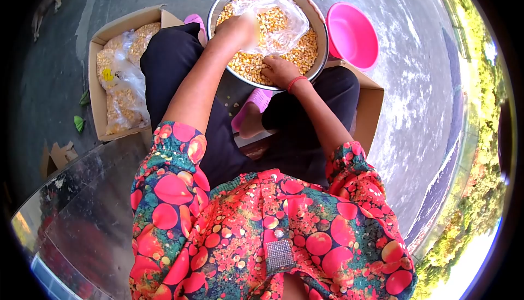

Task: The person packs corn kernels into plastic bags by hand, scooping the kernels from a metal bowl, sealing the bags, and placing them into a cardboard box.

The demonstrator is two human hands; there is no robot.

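Observation:
A round metal pan (323, 54) full of yellow corn kernels (248, 66) stands in front of my knees. In it lies a clear plastic bag (297, 22), its mouth spread and kernels inside. My left hand (240, 30) is over the bag's left side; motion smears its fingers, so their grip cannot be made out. At the bag's near edge, my right hand (280, 72), with a red band at the wrist, has its fingers curled low against the kernels and appears closed on the plastic. Its fingertips are partly hidden.
A pink basin (353, 35) sits right of the pan. On the left, a cardboard box (95, 101) holds corn-filled plastic bags (121, 81). Another cardboard box (370, 103) is beside my right leg. An animal (50, 0) lies on the grey floor at far upper left.

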